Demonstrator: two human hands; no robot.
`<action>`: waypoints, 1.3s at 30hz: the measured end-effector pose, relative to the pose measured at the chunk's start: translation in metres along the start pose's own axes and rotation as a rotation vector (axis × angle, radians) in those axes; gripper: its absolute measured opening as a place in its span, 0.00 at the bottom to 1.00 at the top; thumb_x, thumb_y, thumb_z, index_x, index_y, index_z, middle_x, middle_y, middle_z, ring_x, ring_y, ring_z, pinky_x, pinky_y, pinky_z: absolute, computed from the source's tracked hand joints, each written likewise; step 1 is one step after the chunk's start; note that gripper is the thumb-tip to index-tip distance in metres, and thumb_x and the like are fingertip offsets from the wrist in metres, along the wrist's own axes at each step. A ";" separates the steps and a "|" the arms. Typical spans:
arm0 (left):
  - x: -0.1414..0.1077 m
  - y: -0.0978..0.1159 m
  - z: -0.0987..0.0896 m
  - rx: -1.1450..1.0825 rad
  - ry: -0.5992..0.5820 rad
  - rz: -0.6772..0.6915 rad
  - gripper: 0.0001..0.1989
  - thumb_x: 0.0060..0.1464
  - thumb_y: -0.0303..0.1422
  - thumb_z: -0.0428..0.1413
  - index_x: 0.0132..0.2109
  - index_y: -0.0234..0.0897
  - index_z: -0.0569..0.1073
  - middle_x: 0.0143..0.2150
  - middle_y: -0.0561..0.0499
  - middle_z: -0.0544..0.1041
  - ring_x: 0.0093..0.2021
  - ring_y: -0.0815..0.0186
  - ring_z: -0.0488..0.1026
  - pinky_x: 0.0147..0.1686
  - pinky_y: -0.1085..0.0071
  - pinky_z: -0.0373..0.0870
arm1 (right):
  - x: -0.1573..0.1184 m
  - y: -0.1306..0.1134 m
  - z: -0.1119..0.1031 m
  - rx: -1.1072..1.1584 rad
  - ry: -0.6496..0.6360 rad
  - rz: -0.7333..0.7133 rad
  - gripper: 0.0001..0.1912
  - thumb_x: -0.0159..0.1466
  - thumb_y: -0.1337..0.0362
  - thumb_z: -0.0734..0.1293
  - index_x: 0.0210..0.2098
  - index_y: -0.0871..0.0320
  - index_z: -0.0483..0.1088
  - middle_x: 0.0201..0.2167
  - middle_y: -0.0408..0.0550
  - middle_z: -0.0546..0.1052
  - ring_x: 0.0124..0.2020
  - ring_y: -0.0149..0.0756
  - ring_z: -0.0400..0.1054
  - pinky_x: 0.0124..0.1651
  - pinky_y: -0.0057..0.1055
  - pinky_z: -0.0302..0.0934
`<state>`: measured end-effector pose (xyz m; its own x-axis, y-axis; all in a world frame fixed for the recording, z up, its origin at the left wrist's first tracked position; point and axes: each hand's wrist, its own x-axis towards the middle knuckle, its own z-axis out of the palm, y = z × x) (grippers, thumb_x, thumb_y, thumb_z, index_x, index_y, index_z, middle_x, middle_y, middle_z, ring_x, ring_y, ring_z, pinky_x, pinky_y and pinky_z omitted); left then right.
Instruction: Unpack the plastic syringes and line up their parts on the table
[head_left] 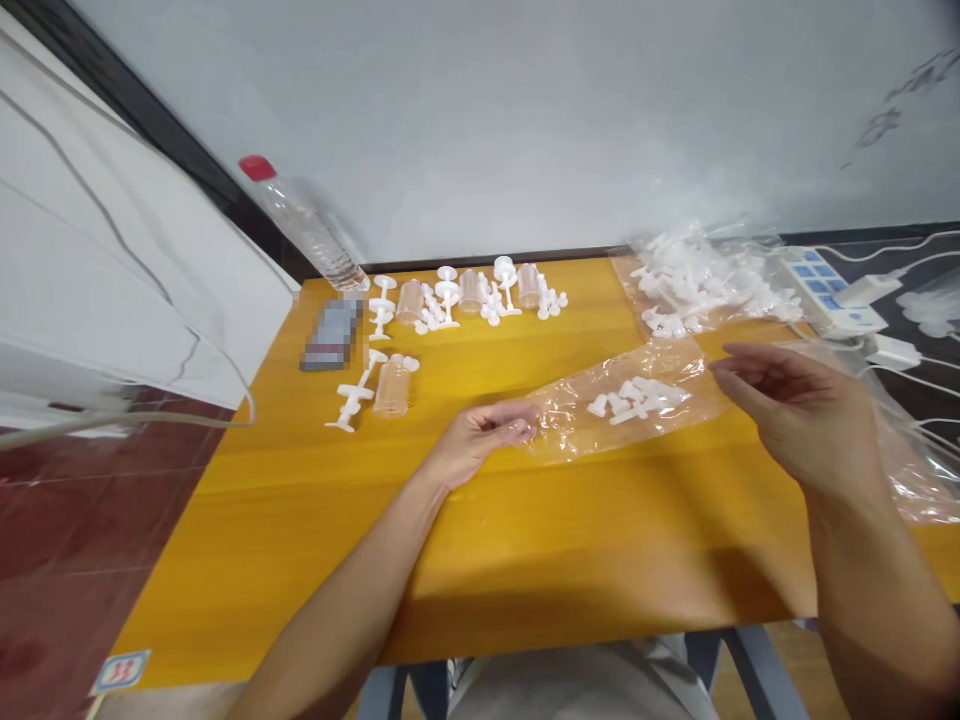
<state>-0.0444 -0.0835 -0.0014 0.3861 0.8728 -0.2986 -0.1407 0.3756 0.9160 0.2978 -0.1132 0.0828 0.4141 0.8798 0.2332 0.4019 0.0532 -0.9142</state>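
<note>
On the wooden table, a clear plastic bag (570,425) holds several small white plastic pieces (641,398). My left hand (491,432) pinches the bag's left end between thumb and fingers. At the bag's right end, my right hand (802,410) hovers with its thumb and fingers slightly apart; nothing shows between them. Sets of white stemmed parts (508,285), clear cups (471,292) and small white knobs (553,300) stand along the back. Nearer to my left hand are another clear cup (391,388) and a white stemmed part (349,393).
A larger bag of white parts (705,280) lies at the back right, beside a power strip (832,295) with cables. At the back left are a red-capped water bottle (307,225) and a blurred phone-like object (332,335). Another clear bag (919,470) lies right.
</note>
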 end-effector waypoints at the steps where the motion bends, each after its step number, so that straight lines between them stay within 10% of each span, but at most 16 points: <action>1: -0.001 -0.002 0.001 0.034 0.020 0.021 0.19 0.49 0.40 0.72 0.47 0.37 0.84 0.48 0.44 0.85 0.44 0.64 0.81 0.50 0.68 0.74 | 0.002 -0.002 0.000 -0.018 0.007 -0.008 0.20 0.54 0.59 0.78 0.45 0.59 0.81 0.35 0.48 0.81 0.33 0.30 0.73 0.39 0.27 0.71; 10: -0.007 -0.016 0.020 0.529 0.123 0.352 0.18 0.63 0.43 0.60 0.55 0.40 0.80 0.53 0.43 0.79 0.47 0.62 0.78 0.46 0.70 0.74 | 0.008 0.002 -0.003 -0.077 0.044 -0.029 0.19 0.55 0.58 0.78 0.44 0.59 0.82 0.33 0.48 0.79 0.32 0.30 0.71 0.35 0.28 0.68; 16: -0.015 -0.020 0.024 0.966 0.039 0.573 0.23 0.69 0.37 0.49 0.67 0.39 0.69 0.63 0.39 0.74 0.65 0.52 0.66 0.67 0.51 0.63 | 0.014 0.015 0.000 -0.129 0.199 -0.077 0.16 0.55 0.59 0.76 0.41 0.60 0.82 0.28 0.46 0.76 0.27 0.27 0.65 0.31 0.27 0.60; 30: -0.062 -0.016 0.037 1.221 -0.338 0.547 0.56 0.43 0.65 0.63 0.73 0.46 0.61 0.76 0.38 0.56 0.77 0.35 0.46 0.72 0.32 0.30 | 0.009 0.092 0.023 0.071 0.456 0.020 0.16 0.54 0.58 0.75 0.38 0.62 0.77 0.31 0.48 0.76 0.28 0.31 0.66 0.35 0.31 0.65; 39: -0.060 -0.047 0.046 1.428 -0.114 0.662 0.40 0.58 0.60 0.56 0.70 0.48 0.66 0.74 0.40 0.63 0.75 0.37 0.52 0.71 0.31 0.33 | 0.008 0.085 -0.006 0.021 0.662 -0.098 0.16 0.53 0.59 0.74 0.40 0.56 0.77 0.37 0.49 0.77 0.32 0.37 0.72 0.36 0.37 0.69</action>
<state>-0.0189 -0.1681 -0.0140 0.6806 0.7044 0.2016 0.6097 -0.6971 0.3773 0.3399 -0.1044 0.0087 0.7927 0.3955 0.4640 0.4502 0.1335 -0.8829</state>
